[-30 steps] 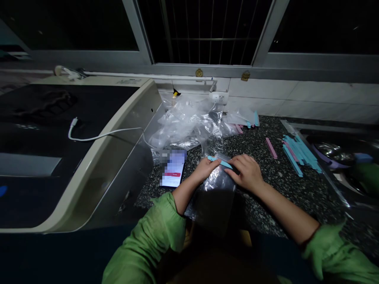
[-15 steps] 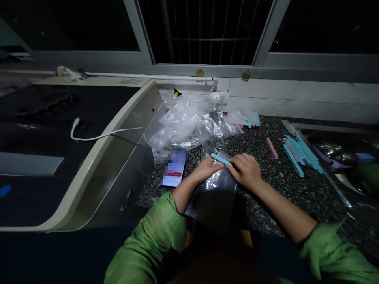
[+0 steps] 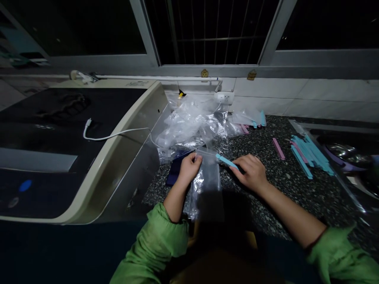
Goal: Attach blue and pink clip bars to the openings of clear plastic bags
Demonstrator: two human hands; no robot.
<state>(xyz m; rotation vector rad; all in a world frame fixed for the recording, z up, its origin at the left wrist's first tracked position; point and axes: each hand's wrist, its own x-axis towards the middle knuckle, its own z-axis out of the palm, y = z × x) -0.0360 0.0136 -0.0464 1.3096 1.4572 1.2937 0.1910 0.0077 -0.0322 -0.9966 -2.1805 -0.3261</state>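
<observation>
My left hand (image 3: 188,167) pinches the top left corner of a clear plastic bag (image 3: 206,182) that lies on the speckled dark countertop (image 3: 275,185). My right hand (image 3: 251,172) grips a light blue strip (image 3: 226,161), whose free end points toward the bag's opening. The two hands are a short way apart, with the bag's mouth between them. Both sleeves are green.
A heap of clear plastic bags (image 3: 194,124) lies behind. More blue and pink strips (image 3: 308,156) lie on the right beside a sink (image 3: 349,152). A phone (image 3: 175,169), screen dark, lies left of the bag. An appliance (image 3: 74,146) with a white cable (image 3: 115,135) fills the left.
My left hand slid left along the bag's top edge and away from the right hand. The blue strip came off the bag in my right hand. The phone's screen went dark.
</observation>
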